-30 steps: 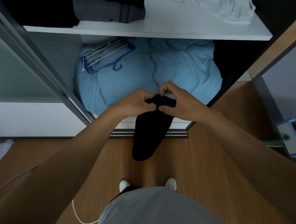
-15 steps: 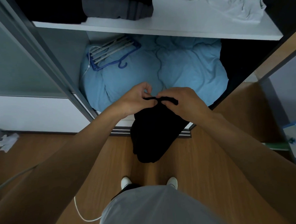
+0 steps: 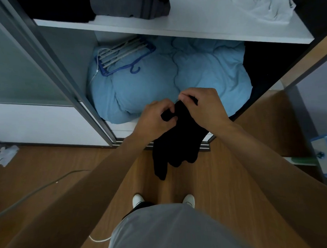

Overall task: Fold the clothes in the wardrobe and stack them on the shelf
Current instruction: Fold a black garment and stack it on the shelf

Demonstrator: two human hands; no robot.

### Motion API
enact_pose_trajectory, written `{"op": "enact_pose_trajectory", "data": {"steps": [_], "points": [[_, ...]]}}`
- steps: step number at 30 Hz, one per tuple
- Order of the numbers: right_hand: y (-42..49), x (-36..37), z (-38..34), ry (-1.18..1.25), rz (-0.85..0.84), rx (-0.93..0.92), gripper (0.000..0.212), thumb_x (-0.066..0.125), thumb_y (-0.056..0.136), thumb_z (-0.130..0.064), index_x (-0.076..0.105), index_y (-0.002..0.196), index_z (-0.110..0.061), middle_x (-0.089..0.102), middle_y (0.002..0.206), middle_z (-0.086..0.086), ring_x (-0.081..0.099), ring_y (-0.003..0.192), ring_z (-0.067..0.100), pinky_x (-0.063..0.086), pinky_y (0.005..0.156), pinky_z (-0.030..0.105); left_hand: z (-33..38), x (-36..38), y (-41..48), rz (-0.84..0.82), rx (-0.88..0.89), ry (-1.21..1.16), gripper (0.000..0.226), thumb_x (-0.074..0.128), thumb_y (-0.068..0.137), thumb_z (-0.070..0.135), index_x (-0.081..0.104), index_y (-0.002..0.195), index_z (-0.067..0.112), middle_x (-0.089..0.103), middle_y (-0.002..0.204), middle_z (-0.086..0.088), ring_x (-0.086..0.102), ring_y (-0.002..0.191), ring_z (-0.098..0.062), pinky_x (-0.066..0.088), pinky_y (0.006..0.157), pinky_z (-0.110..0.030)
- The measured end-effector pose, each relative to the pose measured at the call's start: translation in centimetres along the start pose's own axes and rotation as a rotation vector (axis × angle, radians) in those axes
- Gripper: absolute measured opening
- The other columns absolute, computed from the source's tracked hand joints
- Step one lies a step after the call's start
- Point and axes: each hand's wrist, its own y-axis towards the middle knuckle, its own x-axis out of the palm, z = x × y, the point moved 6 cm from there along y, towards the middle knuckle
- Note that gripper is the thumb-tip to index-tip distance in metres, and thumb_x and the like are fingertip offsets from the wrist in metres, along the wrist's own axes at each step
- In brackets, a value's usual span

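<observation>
A black garment (image 3: 175,147) hangs in front of me over the wardrobe's threshold. My left hand (image 3: 155,118) pinches its upper left edge. My right hand (image 3: 204,107) grips its top a little higher and to the right. The cloth droops down to the wooden floor level in uneven folds. Above, the white shelf (image 3: 202,27) carries a folded dark grey stack (image 3: 130,6) at the left and a crumpled white garment (image 3: 256,5) at the right.
A light blue duvet (image 3: 176,79) fills the wardrobe bottom, with blue and white hangers (image 3: 123,54) lying on it. The sliding door (image 3: 27,60) stands at the left. White paper (image 3: 7,154) and a cable (image 3: 35,191) lie on the floor. A blue and white object (image 3: 325,153) is at the right.
Both hands have shifted right with the garment. The right hand has risen above the left, and the cloth hangs more bunched, with its lower end split in folds.
</observation>
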Motion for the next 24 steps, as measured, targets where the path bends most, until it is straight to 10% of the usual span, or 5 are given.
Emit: {"op": "enact_pose_trajectory", "data": {"steps": [5,16,24], "points": [[0.2,0.2,-0.5,0.002,-0.031,0.006,0.018,0.061,0.097,-0.015,0.074,0.091,-0.003,0.072,0.081,0.005,0.064,0.075,0.017,0.048,0.072,0.027,-0.6,0.0,-1.0,0.149,-0.040,0.171,0.039,0.057,0.083,0.045,0.073,0.078,0.010,0.071,0.074,-0.005,0.064,0.074,-0.026,0.050,0.071,-0.046],[0.4,1.4,-1.4,0.007,-0.178,-0.060,0.019,0.060,0.098,-0.015,0.075,0.092,-0.004,0.075,0.087,0.003,0.064,0.079,0.012,0.048,0.075,0.026,-2.8,0.3,-0.2,0.059,-0.187,0.280,0.023,0.054,0.071,0.022,0.055,0.060,0.002,0.060,0.068,-0.019,0.057,0.073,-0.038,0.045,0.068,-0.046],[-0.8,1.2,1.4,-0.028,-0.385,-0.004,0.023,0.068,0.094,-0.028,0.075,0.115,-0.024,0.072,0.120,-0.008,0.065,0.112,0.010,0.046,0.104,0.032,-5.5,-2.4,0.2,0.231,-0.241,0.031,0.024,0.055,0.079,-0.010,0.075,0.090,-0.003,0.071,0.092,-0.017,0.067,0.088,-0.031,0.052,0.081,-0.032]]}}
